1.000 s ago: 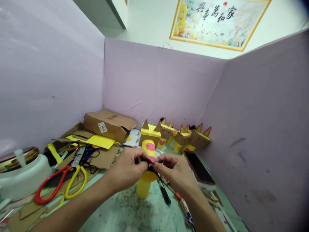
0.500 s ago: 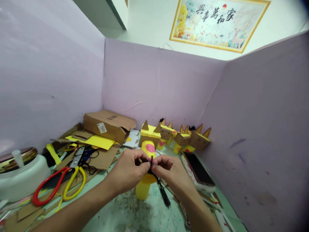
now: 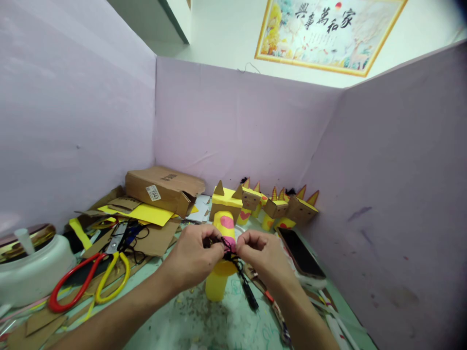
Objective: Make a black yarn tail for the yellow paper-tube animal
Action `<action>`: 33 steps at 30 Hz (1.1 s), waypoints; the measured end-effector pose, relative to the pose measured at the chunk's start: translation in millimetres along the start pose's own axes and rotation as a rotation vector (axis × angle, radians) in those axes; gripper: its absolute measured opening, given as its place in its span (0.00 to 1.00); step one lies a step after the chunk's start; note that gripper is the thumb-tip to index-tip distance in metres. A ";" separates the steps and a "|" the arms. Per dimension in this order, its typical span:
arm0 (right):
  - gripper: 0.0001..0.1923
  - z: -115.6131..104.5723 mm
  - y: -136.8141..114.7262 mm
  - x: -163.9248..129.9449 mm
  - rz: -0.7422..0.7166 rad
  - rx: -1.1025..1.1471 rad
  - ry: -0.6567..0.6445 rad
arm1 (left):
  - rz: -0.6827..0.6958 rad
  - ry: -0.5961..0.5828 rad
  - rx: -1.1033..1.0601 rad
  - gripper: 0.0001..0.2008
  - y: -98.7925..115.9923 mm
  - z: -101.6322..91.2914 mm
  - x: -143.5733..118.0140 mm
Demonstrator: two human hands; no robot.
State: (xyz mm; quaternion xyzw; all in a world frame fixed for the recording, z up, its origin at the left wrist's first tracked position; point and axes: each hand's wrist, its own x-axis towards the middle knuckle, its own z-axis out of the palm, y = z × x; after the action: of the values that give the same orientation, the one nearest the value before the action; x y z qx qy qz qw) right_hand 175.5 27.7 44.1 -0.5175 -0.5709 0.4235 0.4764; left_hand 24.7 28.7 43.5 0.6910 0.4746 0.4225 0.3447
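In the head view a yellow paper figure [image 3: 224, 221] with pink spots and a cardboard head stands on a yellow tube [image 3: 215, 288]. Black yarn [image 3: 229, 254] lies across the end of its body nearest me, and a black tassel [image 3: 249, 294] dangles from it to the lower right. My left hand [image 3: 199, 253] is closed, pinching the yarn between thumb and forefinger. On the other side my right hand [image 3: 257, 250] is also closed, thumb against forefinger at the yarn's right end. Its fingertips partly hide what they grip.
Scissors [image 3: 116, 245] with red and yellow handles lie left on cardboard scraps, before a cardboard box [image 3: 164, 187]. A white pot [image 3: 32, 267] stands far left. Several similar figures [image 3: 279, 209] stand at the back, and a phone [image 3: 302, 255] lies at right. Purple panels [image 3: 237, 126] enclose the table.
My hands have moved slightly apart, the right one shifting right. More of the black yarn and a second pink spot now show between them.
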 end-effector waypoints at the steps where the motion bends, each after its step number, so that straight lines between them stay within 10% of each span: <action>1: 0.05 -1.6 -0.4 0.6 0.001 -0.003 0.007 | -0.009 -0.004 -0.014 0.06 -0.4 -0.2 0.5; 33: 0.07 0.9 6.8 2.2 0.024 0.031 -0.122 | -0.014 0.002 0.001 0.07 1.5 4.6 -2.7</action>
State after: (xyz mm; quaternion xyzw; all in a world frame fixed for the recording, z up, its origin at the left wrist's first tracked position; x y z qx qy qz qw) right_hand 175.8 30.6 37.5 -0.4901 -0.5862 0.4685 0.4435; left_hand 28.9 25.3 42.2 0.6872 0.4801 0.4205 0.3471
